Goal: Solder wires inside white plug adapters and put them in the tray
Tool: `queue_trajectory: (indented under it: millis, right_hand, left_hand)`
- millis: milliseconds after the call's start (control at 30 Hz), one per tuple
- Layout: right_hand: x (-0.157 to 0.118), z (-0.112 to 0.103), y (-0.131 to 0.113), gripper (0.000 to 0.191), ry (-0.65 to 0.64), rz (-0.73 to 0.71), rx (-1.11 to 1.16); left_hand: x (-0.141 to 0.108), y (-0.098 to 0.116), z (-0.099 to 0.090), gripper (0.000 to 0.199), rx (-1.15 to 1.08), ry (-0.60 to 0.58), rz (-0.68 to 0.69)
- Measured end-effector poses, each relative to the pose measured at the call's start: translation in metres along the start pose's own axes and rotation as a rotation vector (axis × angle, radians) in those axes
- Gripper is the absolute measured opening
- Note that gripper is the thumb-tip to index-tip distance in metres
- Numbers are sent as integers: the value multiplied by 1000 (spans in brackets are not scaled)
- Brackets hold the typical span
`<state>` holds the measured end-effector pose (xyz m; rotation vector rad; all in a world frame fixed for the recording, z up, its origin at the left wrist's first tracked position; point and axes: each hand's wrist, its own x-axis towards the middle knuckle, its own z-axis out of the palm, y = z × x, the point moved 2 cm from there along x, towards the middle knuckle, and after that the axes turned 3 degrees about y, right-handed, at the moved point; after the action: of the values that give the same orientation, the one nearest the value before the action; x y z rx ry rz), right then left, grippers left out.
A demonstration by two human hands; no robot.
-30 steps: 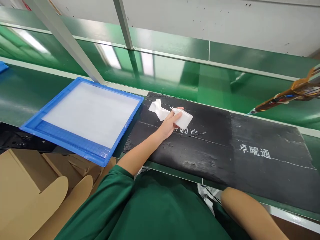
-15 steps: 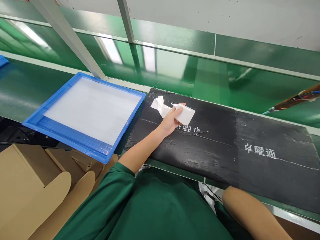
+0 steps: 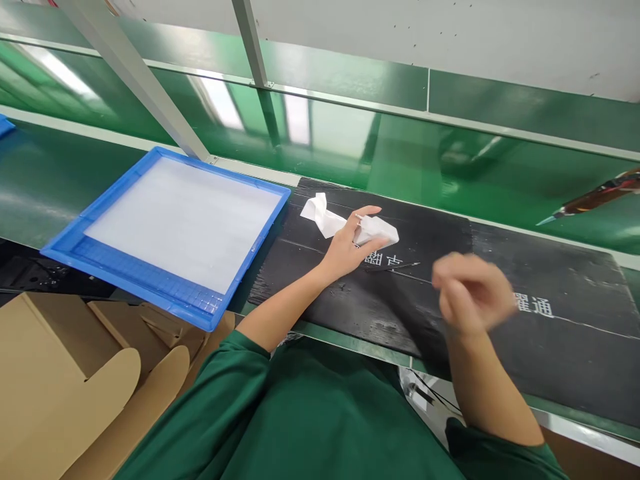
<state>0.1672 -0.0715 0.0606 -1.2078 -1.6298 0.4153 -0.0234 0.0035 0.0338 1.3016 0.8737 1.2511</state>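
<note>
Over the black mat (image 3: 320,293), my left hand (image 3: 350,247) grips a small white box-like object (image 3: 377,231) between thumb and fingers. A crumpled white tissue (image 3: 323,215) lies just left of that hand. Below the white object, thin dark tweezers (image 3: 395,267) rest on the mat beside white printed characters. My right hand (image 3: 473,290) is raised above the right part of the mat, its fingers curled and blurred; whatever they hold, if anything, cannot be made out.
To the left, a blue tray (image 3: 235,277) holds a white sheet. Cardboard boxes (image 3: 55,393) stand below the bench edge at lower left. A brown-handled tool with a pale tip (image 3: 590,198) hangs at the right. A grey post (image 3: 145,87) rises behind the tray.
My right hand has come up from below the bench edge to above the mat. My left hand has turned the white object and shifted slightly right. The hanging tool has swung a little.
</note>
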Motion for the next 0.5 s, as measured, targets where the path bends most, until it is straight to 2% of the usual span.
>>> queue_trajectory:
  millis: [67,133,233,367,500]
  right_hand:
    - [13,12,15,26,-3,-42,38]
    - [22,26,30,38,-89,-75,89]
    - [21,40,44,49,-172,-68,150]
    - [10,43,45,48,-116,-50,164]
    - [4,44,43,46,-63,-56,106]
  left_hand:
    - [-4,3,1,50,123,-8,104]
    - [-5,4,1,44,213,-39,212]
    - [-4,2,0,37,316,-83,376]
    - [-2,-5,-1,37,416,-170,512]
    - [-3,-9,0,41,533,-208,533]
